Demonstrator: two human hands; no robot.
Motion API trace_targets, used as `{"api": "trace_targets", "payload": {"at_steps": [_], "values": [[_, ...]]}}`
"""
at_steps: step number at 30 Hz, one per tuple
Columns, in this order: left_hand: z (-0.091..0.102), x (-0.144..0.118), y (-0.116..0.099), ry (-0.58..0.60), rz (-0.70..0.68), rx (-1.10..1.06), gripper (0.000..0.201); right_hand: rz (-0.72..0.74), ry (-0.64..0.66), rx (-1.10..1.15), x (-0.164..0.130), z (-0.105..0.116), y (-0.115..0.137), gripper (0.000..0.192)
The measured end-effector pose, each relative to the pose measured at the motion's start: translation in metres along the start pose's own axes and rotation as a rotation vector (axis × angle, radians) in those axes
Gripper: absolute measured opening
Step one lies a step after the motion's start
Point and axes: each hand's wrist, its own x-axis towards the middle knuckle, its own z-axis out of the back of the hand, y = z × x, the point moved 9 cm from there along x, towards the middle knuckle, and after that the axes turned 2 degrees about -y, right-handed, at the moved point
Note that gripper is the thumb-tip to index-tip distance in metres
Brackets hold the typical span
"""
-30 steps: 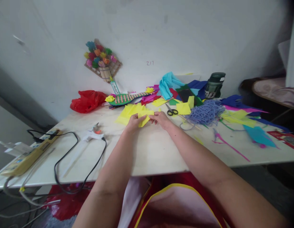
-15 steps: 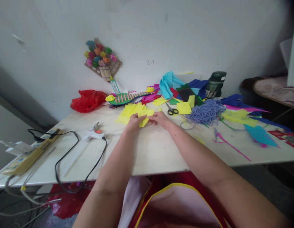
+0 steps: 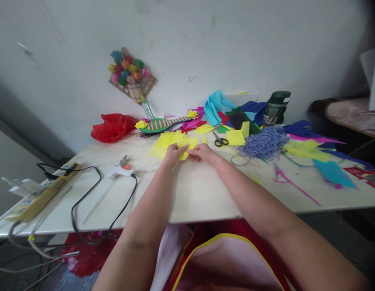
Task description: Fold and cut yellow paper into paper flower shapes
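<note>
Between my two hands is a small piece of yellow crepe paper [image 3: 192, 143], held just above the table's middle. My left hand [image 3: 173, 155] is closed on its left side, thumb on top. On the right side, my right hand [image 3: 201, 154] pinches the paper's edge between thumb and fingers. Behind my hands lies a larger yellow paper sheet [image 3: 160, 146], which partly blends with the held piece. Black-handled scissors [image 3: 221, 142] rest a little to the right, beside some yellow paper squares [image 3: 236, 137].
A white glue gun [image 3: 121, 171] with its black cord and a power strip [image 3: 43, 194] are on the left. A red plastic bag [image 3: 113, 128] and a green lute-shaped craft [image 3: 159, 125] sit behind. Purple yarn [image 3: 263, 142] and a dark green bottle [image 3: 276, 108] are to the right.
The yellow piece has shifted in my fingers: the flap that hung below my left thumb is shorter. Both hands stay in nearly the same place.
</note>
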Motion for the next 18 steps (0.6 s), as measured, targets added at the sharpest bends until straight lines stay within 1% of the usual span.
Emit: {"api": "trace_targets", "payload": {"at_steps": [4,7,9,13,18], "values": [[0.002,0.0,-0.002,-0.043,-0.006,0.059,0.038,0.022,-0.009,-0.017,0.0,-0.001,0.002,0.019],[0.0,0.0,-0.002,-0.037,0.003,0.044,0.039,0.027,-0.005,-0.008,0.0,-0.001,0.003,0.018],[0.0,0.0,-0.004,-0.044,-0.009,0.038,0.038,0.015,0.02,0.007,-0.001,-0.003,0.002,0.021],[0.004,-0.001,-0.01,-0.104,-0.052,0.082,0.037,-0.024,0.094,-0.003,-0.003,-0.012,-0.001,0.026],[-0.001,-0.002,-0.012,-0.063,-0.068,0.067,0.036,-0.003,0.088,-0.039,-0.002,-0.014,-0.002,0.019]]}}
